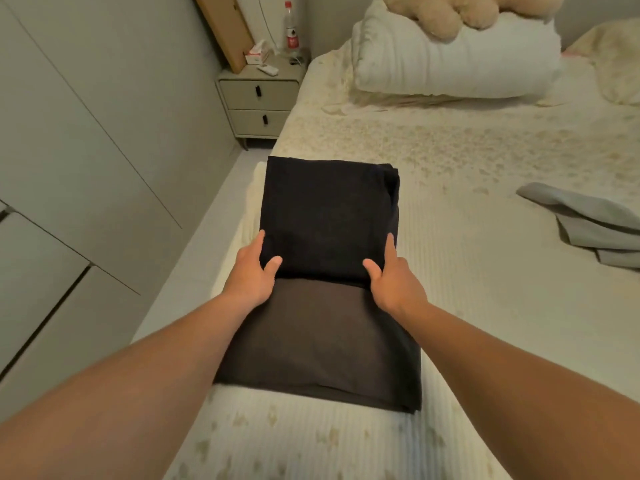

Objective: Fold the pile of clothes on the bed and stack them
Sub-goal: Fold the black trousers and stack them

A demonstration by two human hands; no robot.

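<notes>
Black garment: folded, left side of bed, atop brown garment. Left hand, right hand: each pinching near corner, thumb on top. Risk: uneven pull skews fold. Grey garment far right, unfolded.

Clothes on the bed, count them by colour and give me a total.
Black folded garment, gripped by left hand and right hand: 1
Dark brown folded garment: 1
Grey unfolded garment: 1
Total: 3
</notes>
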